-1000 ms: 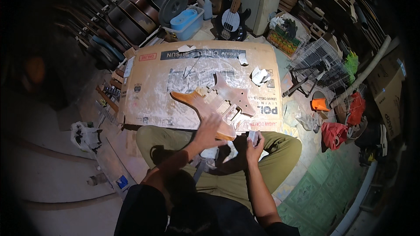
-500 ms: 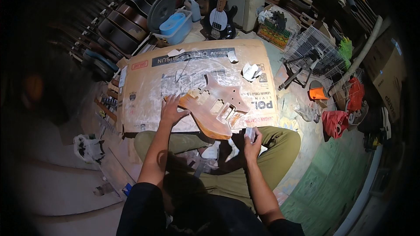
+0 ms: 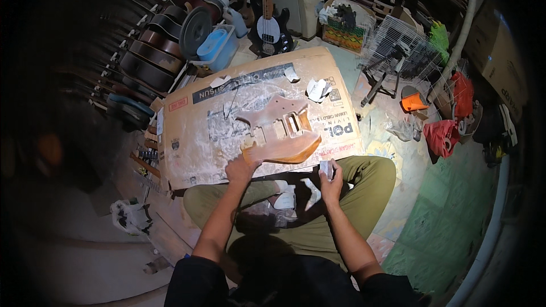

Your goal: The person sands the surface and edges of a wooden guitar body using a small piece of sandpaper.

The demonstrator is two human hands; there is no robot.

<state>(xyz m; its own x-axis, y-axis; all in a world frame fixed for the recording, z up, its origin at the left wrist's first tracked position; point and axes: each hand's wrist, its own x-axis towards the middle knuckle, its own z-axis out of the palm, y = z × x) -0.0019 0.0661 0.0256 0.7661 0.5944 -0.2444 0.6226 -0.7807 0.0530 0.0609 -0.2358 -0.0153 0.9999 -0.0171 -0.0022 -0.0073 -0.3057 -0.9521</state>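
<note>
A pale reddish wooden guitar body [image 3: 263, 118] with orange-brown edges lies on a dusty flattened cardboard box [image 3: 196, 165] before my crossed legs. Its cut-out cavities face up. At the body's near left end, my left hand [image 3: 241, 169] is closed on the rim, its fingertips partly hidden. My right hand [image 3: 331, 183] pinches a small greyish block [image 3: 326, 167] just off the cardboard's near edge, apart from the guitar body. Whether the block is wrapped in sandpaper, I cannot tell.
Crumpled white paper [image 3: 318, 90] and smaller scraps lie on the cardboard. Several guitars [image 3: 149, 62] stand at the far left by a blue tub [image 3: 219, 51]. A black bass guitar [image 3: 268, 31] stands behind. To the right are a wire rack [image 3: 392, 42], an orange container [image 3: 414, 102] and red bags [image 3: 441, 138].
The guitar body has turned on the cardboard, its pointed horns swinging to the far side. My left hand has moved nearer and closed on its end. My right hand still holds the block.
</note>
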